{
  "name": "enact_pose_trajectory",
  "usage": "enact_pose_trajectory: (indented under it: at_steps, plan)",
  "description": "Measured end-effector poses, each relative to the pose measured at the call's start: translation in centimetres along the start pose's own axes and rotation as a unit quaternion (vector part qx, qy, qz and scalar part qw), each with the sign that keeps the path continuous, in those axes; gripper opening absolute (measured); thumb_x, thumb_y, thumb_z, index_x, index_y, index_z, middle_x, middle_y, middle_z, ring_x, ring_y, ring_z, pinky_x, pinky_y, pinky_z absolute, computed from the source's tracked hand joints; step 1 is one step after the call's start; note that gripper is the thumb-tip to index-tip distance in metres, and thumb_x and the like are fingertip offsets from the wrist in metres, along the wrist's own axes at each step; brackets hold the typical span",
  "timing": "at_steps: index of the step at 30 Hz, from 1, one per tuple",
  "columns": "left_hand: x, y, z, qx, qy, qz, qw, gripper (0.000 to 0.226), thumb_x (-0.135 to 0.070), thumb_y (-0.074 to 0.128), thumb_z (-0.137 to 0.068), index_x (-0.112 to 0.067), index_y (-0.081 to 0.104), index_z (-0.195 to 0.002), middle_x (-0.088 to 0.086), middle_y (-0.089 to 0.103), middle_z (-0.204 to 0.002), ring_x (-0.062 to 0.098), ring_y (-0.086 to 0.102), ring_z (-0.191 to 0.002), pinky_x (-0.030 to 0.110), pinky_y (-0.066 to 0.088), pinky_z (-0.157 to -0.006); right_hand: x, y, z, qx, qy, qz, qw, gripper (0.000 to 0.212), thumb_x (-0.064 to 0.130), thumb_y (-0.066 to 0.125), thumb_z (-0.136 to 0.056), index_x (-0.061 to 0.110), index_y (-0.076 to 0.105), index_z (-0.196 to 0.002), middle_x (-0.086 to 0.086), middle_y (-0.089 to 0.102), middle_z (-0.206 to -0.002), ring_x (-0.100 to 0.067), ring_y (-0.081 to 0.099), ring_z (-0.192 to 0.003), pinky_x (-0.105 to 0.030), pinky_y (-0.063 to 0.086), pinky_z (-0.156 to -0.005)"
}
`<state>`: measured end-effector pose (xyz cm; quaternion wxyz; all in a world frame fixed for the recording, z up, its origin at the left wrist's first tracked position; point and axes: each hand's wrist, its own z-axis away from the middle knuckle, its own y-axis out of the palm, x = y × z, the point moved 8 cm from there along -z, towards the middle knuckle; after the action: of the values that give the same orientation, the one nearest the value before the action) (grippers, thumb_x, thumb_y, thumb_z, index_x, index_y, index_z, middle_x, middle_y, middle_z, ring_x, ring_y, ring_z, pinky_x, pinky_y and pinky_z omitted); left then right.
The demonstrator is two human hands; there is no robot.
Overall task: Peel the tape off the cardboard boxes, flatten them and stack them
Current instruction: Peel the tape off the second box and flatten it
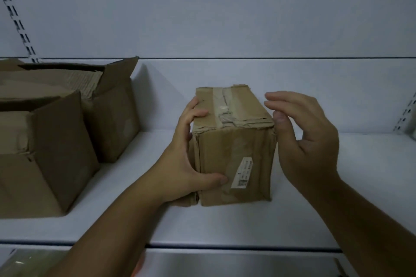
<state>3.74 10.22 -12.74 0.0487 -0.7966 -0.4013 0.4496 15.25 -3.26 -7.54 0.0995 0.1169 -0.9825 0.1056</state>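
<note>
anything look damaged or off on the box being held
Yes. The small box in the left hand is battered: its top front edge is crushed and wrinkled, and the tape along the top seam is torn and crumpled.

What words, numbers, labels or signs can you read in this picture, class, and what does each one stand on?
Nothing can be read.
White sticker label on the near face of the small taped cardboard box: printed lines and what may be a barcode, too small and blurred to read.
Tape on the box's top: no print visible.
Two open cardboard boxes at the left: no print visible.
</note>
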Motion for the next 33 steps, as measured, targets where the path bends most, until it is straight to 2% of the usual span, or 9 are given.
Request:
enact_pose_trajectory:
  at_steps: [3, 5, 7, 15, 22, 24, 28, 30, 33]
  plan:
    - [0.0, 0.1, -0.1, -0.004, 0.005, 0.010, 1.000, 0.096, -0.023, 0.083, -0.054, -0.055, 0.026, -0.124, -0.016, 0.000, -0.152, -0.018, 0.027, -0.128, 0.004, 0.037, -0.093, 2.4, 1.2, -0.1, 0.115, -0.122, 0.023, 0.986, 0.037, 0.033, 0.055, -0.088, 0.003, 0.067, -0.105, -0.003, 0.062, -0.112, -0.017, 0.056, -0.107, -0.034, 0.043, -0.096]
    - [0.0, 0.2, -0.2, -0.007, 0.007, 0.007, 1.000, 0.097, -0.022, 0.084, -0.054, -0.054, 0.026, -0.125, -0.015, 0.000, -0.153, -0.019, 0.027, -0.127, 0.005, 0.039, -0.092, 2.8, 3.1, 0.6, 0.236, -0.159, 0.063, 0.957, 0.061, 0.056, 0.059, -0.079, 0.010, 0.060, -0.119, -0.004, 0.062, -0.122, -0.017, 0.053, -0.114, -0.037, 0.039, -0.100]
    - [0.0, 0.3, -0.2, -0.008, 0.004, 0.005, 1.000, 0.097, -0.024, 0.083, -0.054, -0.055, 0.025, -0.125, -0.014, -0.001, -0.154, -0.019, 0.026, -0.128, 0.005, 0.039, -0.091, 2.4, 4.3, 0.9, 0.299, -0.168, 0.113, 0.933, 0.079, 0.070, 0.058, -0.069, 0.018, 0.050, -0.127, -0.003, 0.060, -0.126, -0.017, 0.051, -0.115, -0.035, 0.039, -0.096]
    - [0.6, 0.3, 0.1, -0.023, -0.017, -0.003, 1.000, 0.099, -0.032, 0.084, -0.054, -0.055, 0.023, -0.129, -0.024, 0.000, -0.153, 0.004, 0.019, -0.142, 0.020, 0.040, -0.102, 2.7, 4.1, 0.7, 0.253, -0.191, 0.118, 0.941, 0.054, 0.054, 0.057, -0.082, 0.014, 0.062, -0.118, -0.003, 0.068, -0.114, -0.023, 0.061, -0.101, -0.035, 0.043, -0.085]
    - [0.6, -0.1, 0.2, -0.029, -0.031, 0.004, 0.999, 0.099, -0.034, 0.084, -0.053, -0.052, 0.025, -0.131, -0.029, 0.000, -0.152, 0.003, 0.021, -0.141, 0.025, 0.042, -0.103, 3.4, 3.2, -0.8, 0.234, -0.214, 0.094, 0.944, 0.035, 0.037, 0.056, -0.088, 0.011, 0.069, -0.108, -0.002, 0.071, -0.108, -0.015, 0.064, -0.096, -0.029, 0.049, -0.077]
    - [0.5, -0.1, 0.1, -0.029, -0.033, 0.010, 0.999, 0.099, -0.033, 0.085, -0.054, -0.052, 0.025, -0.131, -0.029, 0.000, -0.152, 0.003, 0.022, -0.140, 0.026, 0.044, -0.102, 3.2, 3.1, -1.0, 0.259, -0.190, 0.083, 0.944, 0.039, 0.041, 0.057, -0.086, 0.012, 0.067, -0.111, -0.002, 0.070, -0.111, -0.011, 0.061, -0.098, -0.025, 0.047, -0.080]
    - [0.4, 0.0, 0.3, -0.031, -0.030, 0.019, 0.999, 0.098, -0.031, 0.085, -0.054, -0.055, 0.026, -0.129, -0.030, 0.000, -0.151, 0.002, 0.021, -0.141, 0.019, 0.043, -0.099, 2.3, 4.3, -0.3, 0.331, -0.137, 0.117, 0.926, 0.072, 0.065, 0.058, -0.070, 0.015, 0.057, -0.122, 0.000, 0.066, -0.118, -0.011, 0.053, -0.105, -0.029, 0.041, -0.087]
    - [0.5, 0.1, 0.4, -0.030, -0.030, 0.036, 0.998, 0.097, -0.030, 0.085, -0.054, -0.057, 0.027, -0.127, -0.031, 0.001, -0.151, 0.003, 0.023, -0.140, 0.019, 0.045, -0.097, 2.2, 4.5, -0.4, 0.331, -0.116, 0.116, 0.929, 0.067, 0.062, 0.059, -0.068, 0.018, 0.059, -0.119, 0.003, 0.068, -0.112, -0.010, 0.056, -0.101, -0.028, 0.041, -0.083]
    - [0.6, 0.0, 0.3, -0.030, -0.033, 0.044, 0.998, 0.095, -0.029, 0.085, -0.053, -0.056, 0.030, -0.126, -0.034, 0.004, -0.149, 0.008, 0.028, -0.139, 0.031, 0.047, -0.100, 2.2, 4.1, -1.1, 0.313, -0.114, 0.110, 0.936, 0.057, 0.060, 0.057, -0.071, 0.021, 0.066, -0.112, 0.006, 0.072, -0.103, -0.006, 0.052, -0.099, -0.026, 0.037, -0.080]
